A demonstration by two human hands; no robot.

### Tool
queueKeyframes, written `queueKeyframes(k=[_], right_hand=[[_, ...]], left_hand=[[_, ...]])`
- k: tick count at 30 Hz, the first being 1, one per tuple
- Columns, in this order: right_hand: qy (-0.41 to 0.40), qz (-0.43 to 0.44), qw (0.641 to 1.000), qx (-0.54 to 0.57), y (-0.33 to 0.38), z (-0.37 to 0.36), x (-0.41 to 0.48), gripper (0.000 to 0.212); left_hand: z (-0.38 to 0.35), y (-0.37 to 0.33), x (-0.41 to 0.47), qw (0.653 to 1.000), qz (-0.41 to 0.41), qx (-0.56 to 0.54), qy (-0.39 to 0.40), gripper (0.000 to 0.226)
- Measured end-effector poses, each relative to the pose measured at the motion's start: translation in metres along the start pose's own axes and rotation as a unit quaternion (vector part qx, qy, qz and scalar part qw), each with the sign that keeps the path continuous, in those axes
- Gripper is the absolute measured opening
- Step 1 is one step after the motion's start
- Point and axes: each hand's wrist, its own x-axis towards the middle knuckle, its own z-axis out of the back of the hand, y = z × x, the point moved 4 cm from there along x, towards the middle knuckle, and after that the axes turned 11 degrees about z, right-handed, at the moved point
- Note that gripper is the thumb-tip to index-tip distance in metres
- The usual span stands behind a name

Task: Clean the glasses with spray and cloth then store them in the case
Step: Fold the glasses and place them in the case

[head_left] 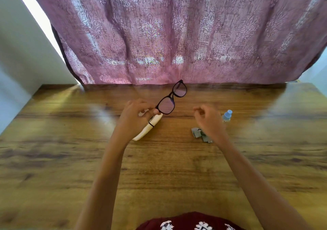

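Left hand (134, 118) pinches black-framed plastic glasses (170, 98); right hand (208, 120), loosely curled, holds nothing. Cleaning progress is indeterminate; storage in white oblong case (143, 134) is outstanding.

Backlit curtain (177, 31) (daylight), blurred, warped edges
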Motion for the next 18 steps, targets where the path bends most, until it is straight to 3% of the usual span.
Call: queueKeyframes(k=[3, 6, 10, 12, 15, 18], right_hand=[[-0.041, -0.144, 0.962, 0.229, 0.003, 0.015, 0.009, 0.030], [-0.021, -0.201, 0.909, 0.365, 0.009, 0.027, 0.010, 0.043], [-0.025, -0.201, 0.886, 0.418, 0.016, 0.036, 0.009, 0.042], [-0.026, -0.200, 0.883, 0.424, 0.017, 0.036, 0.008, 0.037], [-0.020, -0.195, 0.898, 0.394, 0.014, 0.035, 0.008, 0.031], [-0.016, -0.188, 0.906, 0.378, 0.014, 0.030, 0.006, 0.029]], left_hand=[[0.001, -0.004, -0.003, 0.998, 0.002, 0.038, -0.041, 0.014], [0.003, -0.010, -0.005, 0.993, -0.041, 0.083, -0.075, 0.022], [0.004, -0.014, -0.009, 0.980, -0.094, 0.138, -0.107, 0.036], [0.000, -0.013, -0.012, 0.971, -0.104, 0.180, -0.117, 0.030], [-0.009, -0.007, -0.014, 0.955, -0.120, 0.233, -0.137, 0.013], [-0.014, -0.003, -0.021, 0.948, -0.151, 0.232, -0.160, 0.021]])
